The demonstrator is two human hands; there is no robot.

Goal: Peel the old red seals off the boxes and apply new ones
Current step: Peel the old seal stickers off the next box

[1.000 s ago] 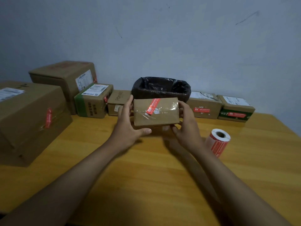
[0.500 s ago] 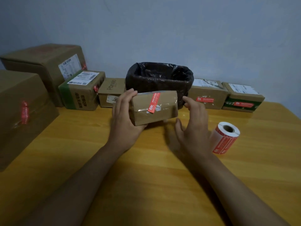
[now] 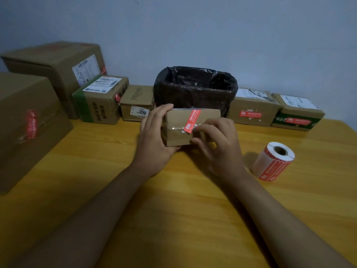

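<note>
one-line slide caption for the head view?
Left hand grips small box; right hand fingers at its red seal.

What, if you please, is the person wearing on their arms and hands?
Nothing that shows: the left hand and right hand are bare, with no gloves, rings, watch or bands in view. Both forearms are uncovered down to the frame's lower edge, so no sleeve is visible.

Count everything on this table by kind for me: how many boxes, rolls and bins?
Cardboard boxes: 7, counting the small box that the left hand holds
Rolls of red seals: 1
Black-lined bins: 1
Total: 9
</note>
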